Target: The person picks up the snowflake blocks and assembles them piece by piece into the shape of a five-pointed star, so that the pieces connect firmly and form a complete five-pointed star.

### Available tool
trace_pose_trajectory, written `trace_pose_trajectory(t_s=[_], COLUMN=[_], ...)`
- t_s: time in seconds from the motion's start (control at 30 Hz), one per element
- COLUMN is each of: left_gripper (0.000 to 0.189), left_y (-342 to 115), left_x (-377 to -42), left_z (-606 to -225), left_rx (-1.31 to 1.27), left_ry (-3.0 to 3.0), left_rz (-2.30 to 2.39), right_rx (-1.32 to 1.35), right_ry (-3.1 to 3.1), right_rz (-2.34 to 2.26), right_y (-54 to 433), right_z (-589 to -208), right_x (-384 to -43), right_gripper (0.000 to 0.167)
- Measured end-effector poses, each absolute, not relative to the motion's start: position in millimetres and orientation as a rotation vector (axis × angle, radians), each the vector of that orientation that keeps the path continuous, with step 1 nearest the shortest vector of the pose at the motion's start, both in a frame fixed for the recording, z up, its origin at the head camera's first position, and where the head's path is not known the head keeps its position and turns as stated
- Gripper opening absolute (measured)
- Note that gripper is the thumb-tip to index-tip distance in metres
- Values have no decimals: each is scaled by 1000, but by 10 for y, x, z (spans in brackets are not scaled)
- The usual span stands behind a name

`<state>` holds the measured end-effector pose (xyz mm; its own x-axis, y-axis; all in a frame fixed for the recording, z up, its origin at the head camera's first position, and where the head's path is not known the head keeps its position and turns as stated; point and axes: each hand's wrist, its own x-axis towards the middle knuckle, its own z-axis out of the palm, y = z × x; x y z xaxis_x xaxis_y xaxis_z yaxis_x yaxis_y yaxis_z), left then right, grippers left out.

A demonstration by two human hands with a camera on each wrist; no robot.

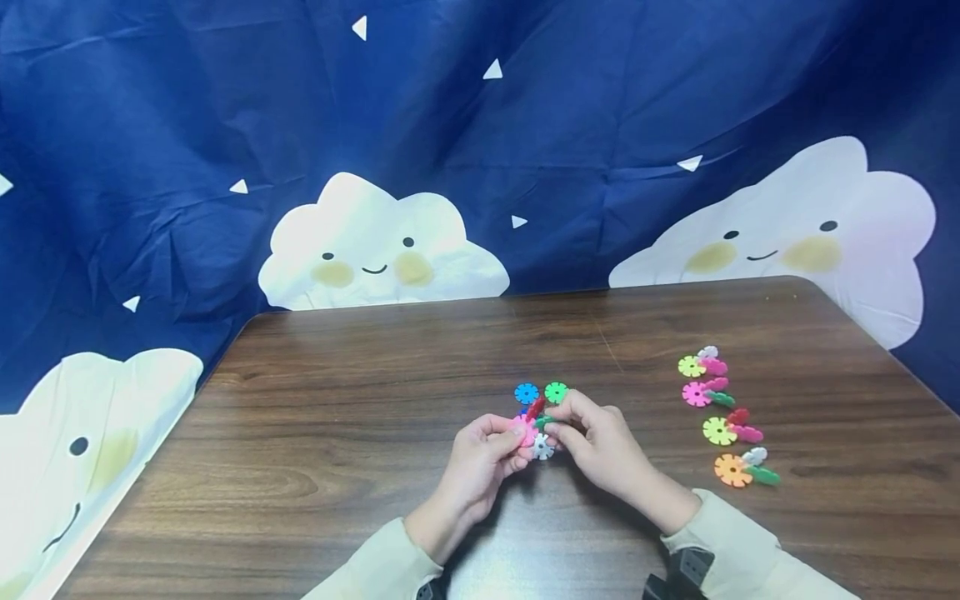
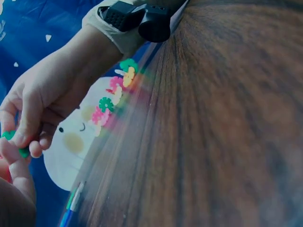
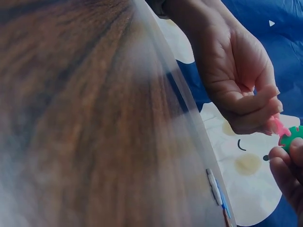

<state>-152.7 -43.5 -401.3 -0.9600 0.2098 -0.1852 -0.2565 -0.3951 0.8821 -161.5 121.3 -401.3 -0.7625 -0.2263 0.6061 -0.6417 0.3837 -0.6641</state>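
Observation:
My left hand [image 1: 480, 458] pinches a pink notched plastic disc [image 1: 527, 431] between thumb and fingers, low over the middle of the table. A red disc [image 1: 535, 408] stands edge-on at its top. From the right, my right hand [image 1: 603, 442] pinches a green disc [image 1: 544, 422] right at the pink one's edge. In the right wrist view the green disc [image 3: 291, 137] meets the pink disc [image 3: 279, 126]. Around the hands lie a blue disc [image 1: 527, 393], a light green disc [image 1: 557, 392] and a white disc [image 1: 542, 448], partly behind the left fingers.
At the right of the brown wooden table [image 1: 300, 400] stands a column of small joined disc clusters, among them an orange, white and green one [image 1: 732, 471] and a yellow, white and pink one [image 1: 692, 366]. A blue cloth with clouds [image 1: 382, 242] hangs behind the table.

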Motion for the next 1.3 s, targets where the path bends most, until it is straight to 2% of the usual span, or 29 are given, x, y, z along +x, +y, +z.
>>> trace_pose_trajectory(t_s=[0.13, 0.33, 0.73, 1.07, 1.23, 1.3], left_gripper=[7, 13, 11, 4, 16, 22], left_y=[-453, -454, -350, -334, -264, -239], left_x=[-1511, -1479, -1469, -1481, -1485, -1480], left_z=[-4010, -3998, -3945, -3999, -3965, -3948], left_rx=[-76, -93, -84, -183, -254, -257], left_ry=[1530, 1553, 1590, 1679, 1664, 1642], left_rz=[2395, 2404, 2510, 2522, 2608, 2630], right_rx=[826, 910, 695, 709, 820, 864], right_ry=[-2168, -2125, -2188, -2156, -2021, -1979], right_rz=[1335, 1272, 1217, 1106, 1067, 1056], right_y=[1198, 1162, 1130, 1178, 1162, 1147], right_z=[-4045, -4078, -4029, -4049, -4022, -4023], right_x=[-1617, -1617, -1625, -1627, -1619, -1615], right_gripper=[23, 25, 22, 21, 21, 12])
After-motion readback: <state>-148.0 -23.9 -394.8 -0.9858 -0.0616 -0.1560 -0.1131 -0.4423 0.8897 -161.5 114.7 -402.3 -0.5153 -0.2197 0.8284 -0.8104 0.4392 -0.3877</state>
